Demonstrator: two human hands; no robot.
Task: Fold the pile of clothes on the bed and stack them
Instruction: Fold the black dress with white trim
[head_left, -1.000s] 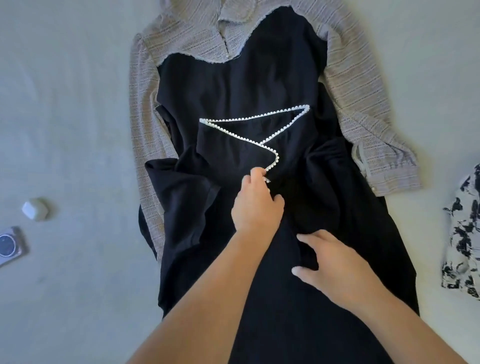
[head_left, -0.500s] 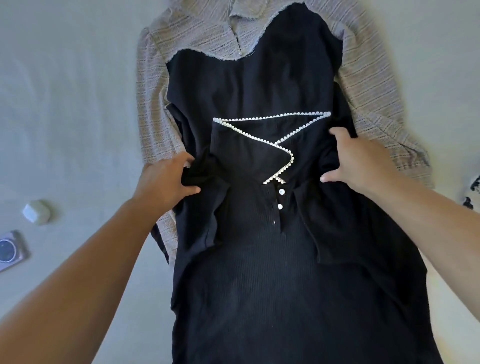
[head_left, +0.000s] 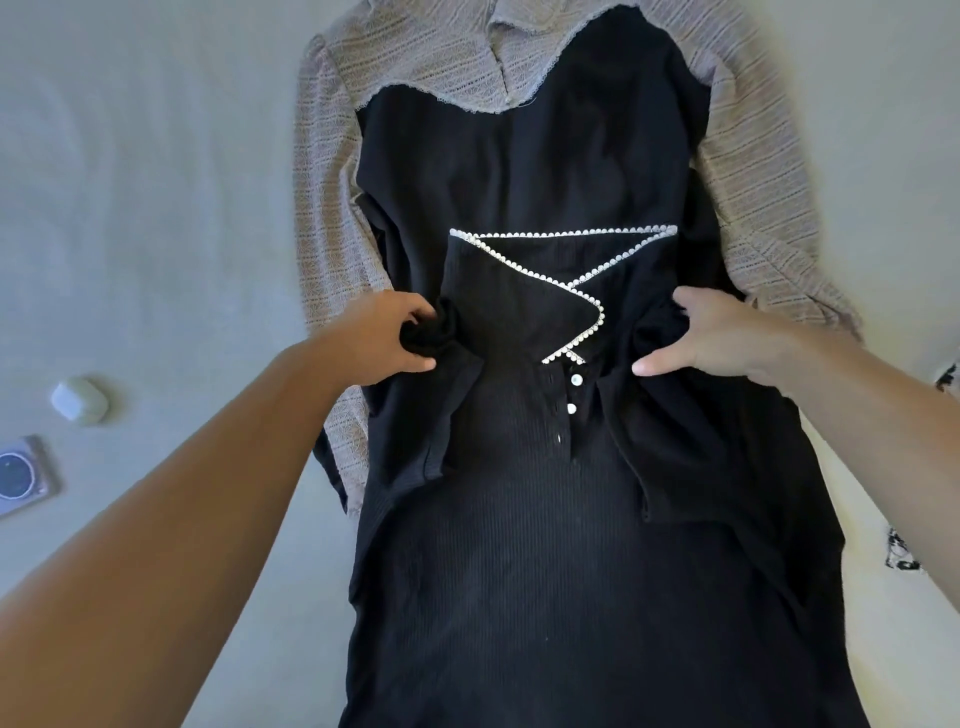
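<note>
The black top (head_left: 545, 545) lies flat on the bed (head_left: 156, 182), with its bottom part nearest the person. It has a collar with white trim (head_left: 566, 283) and small white buttons (head_left: 574, 380) just below that. This top is the one being worked on.

The left hand (head_left: 387, 338) is on the left side of the black top, beside the collar, and its fingers are curled round a bunch of black cloth. The right hand (head_left: 711, 338) is on the right side, with its fingers tucked into the cloth there and its thumb out.

Under the black top, and farther away, lies a grey knit top (head_left: 426, 67), spread out and not folded.

Nothing looks folded yet, and no stack shows. I think the folding of the black top is just starting, so most of the job is left.
</note>
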